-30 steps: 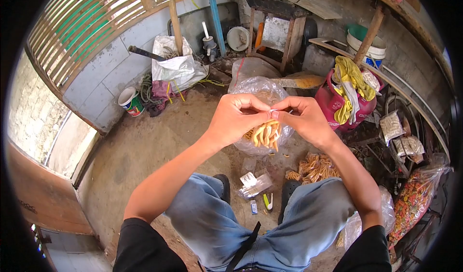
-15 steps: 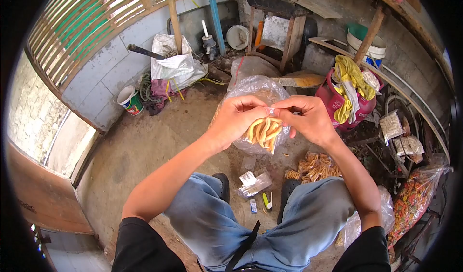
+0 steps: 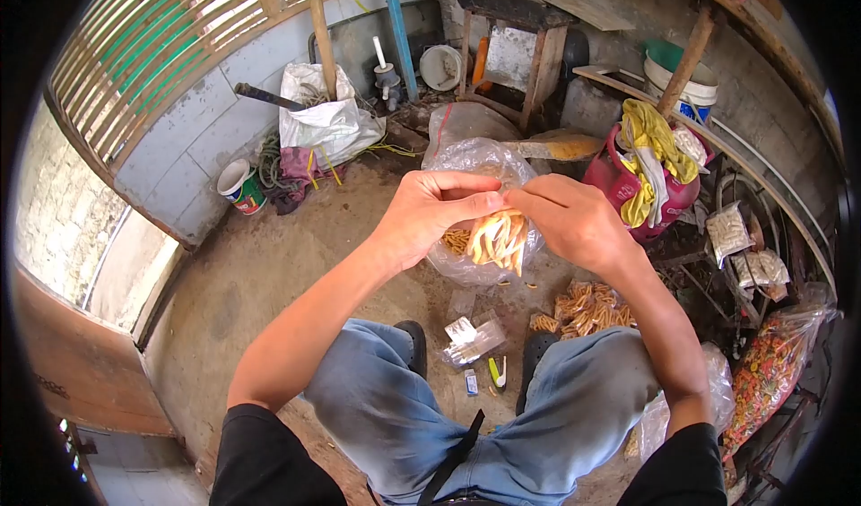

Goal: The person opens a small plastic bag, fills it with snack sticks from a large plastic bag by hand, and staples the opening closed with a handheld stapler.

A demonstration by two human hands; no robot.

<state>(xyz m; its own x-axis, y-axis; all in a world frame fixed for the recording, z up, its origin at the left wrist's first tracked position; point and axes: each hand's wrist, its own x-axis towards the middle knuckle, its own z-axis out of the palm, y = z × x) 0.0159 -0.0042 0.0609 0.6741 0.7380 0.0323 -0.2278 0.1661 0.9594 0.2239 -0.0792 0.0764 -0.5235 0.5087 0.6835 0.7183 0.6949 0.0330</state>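
Observation:
My left hand (image 3: 429,215) and my right hand (image 3: 574,219) meet at the centre, both pinching the top of a small clear bag of yellow snack sticks (image 3: 498,240). The small bag hangs below my fingertips. Behind and beneath it, a large clear plastic bag (image 3: 462,268) holds more sticks. On the floor to the right lies a pile of packed snack sticks (image 3: 590,311). Between my feet are clear plastic packs (image 3: 475,337), a green and white stapler (image 3: 498,374) and a small blue and white box (image 3: 471,381).
At the back left stands a white sack (image 3: 327,125), with a small bucket (image 3: 240,186) nearby. A pink container (image 3: 664,203) draped with yellow cloth stands at the right. A large bag of colourful snacks (image 3: 773,367) leans at the far right, below a metal frame.
The small bag has turned between my fingers. My right hand has rolled over, its fingers now more closed around the bag's top.

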